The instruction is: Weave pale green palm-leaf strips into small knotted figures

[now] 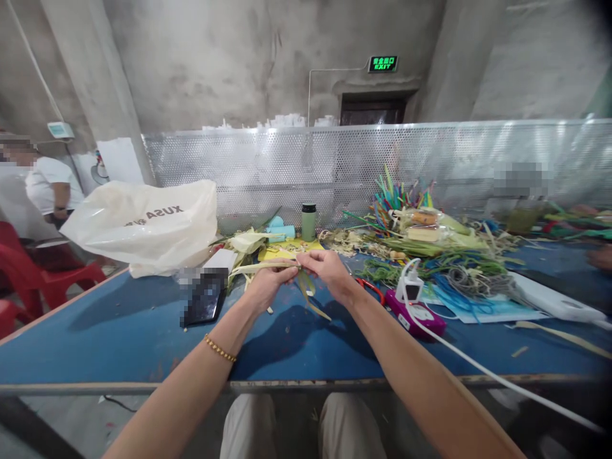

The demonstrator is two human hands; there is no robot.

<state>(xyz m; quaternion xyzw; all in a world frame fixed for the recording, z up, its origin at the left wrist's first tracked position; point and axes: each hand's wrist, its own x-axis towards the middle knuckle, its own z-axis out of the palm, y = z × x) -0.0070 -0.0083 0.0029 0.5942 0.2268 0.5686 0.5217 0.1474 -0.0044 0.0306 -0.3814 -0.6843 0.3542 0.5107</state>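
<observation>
My left hand [270, 285] is closed in a pinch over the middle of the blue table, gripping pale green leaf strips [312, 301]. Thumb and fingers of my right hand [326, 269] pinch the same strips just to the right, close to the left fingertips. Loose ends hang down between the hands, and other pale lengths stick out past the left hand. The exact spot where the fingers meet is partly hidden. Behind the hands lie a yellow sheet [296, 250] with scraps and a light blue roll-shaped thing [281, 232]. Red-handled scissors [371, 288] rest right of my right hand.
A phone [206, 298] and a large whitish plastic bag [148, 223] are on the left. Behind stand a green tumbler [308, 223] and a perforated metal screen [268, 159]. At right are a purple power strip [421, 319], its white cable, green cords [444, 261] and leaf piles.
</observation>
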